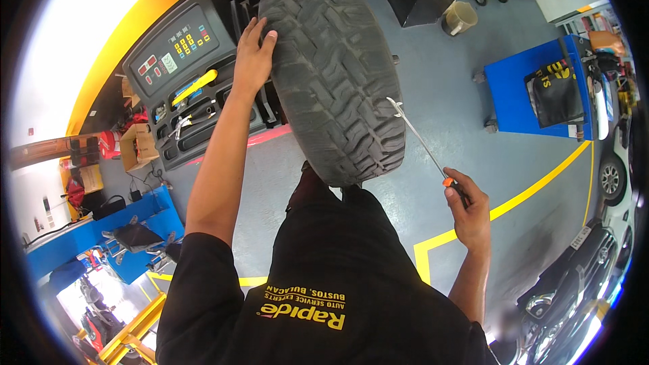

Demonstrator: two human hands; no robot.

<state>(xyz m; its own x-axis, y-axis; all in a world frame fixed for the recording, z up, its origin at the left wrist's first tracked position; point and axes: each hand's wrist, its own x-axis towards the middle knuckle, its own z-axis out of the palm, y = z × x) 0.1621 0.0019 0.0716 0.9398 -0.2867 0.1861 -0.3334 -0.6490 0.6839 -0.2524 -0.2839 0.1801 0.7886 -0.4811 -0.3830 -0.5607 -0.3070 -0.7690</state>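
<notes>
Workshop floor (270, 182): grey, glossy, crossed by painted yellow lines (436, 240); a blue cabinet (503, 98) stands at the right, and a dark car (571, 284) shows at the lower right.
Console (193, 17): machine panel at the left, with coloured buttons and small displays; beside it, a moulded tray holds hand tools and a yellow item (195, 88).
Tyre (331, 74): upright at upper centre, before the person's body, just right of the console; its broad tread faces the viewer, and a short stub (396, 59) shows at its right edge.
Tread: dull grey-black and dusty-looking, built of chunky, interlocking blocks parted by angular, zigzag grooves; fine slits cut some of the blocks, and the outer lugs give the right-hand edge a notched outline. The wheel's rim is hidden.
Left hand (255, 61): laid against the tyre's left shoulder, fingers extended and lying near one another, thumb apart; it grips nothing.
Right hand (468, 213): fingers curled round a handle, low and to the right of the tyre.
Hand tool (427, 145): orange-and-black handle, long slim metal shaft, forked tip at the tread's lower right; contact there cannot be told for certain.
</notes>
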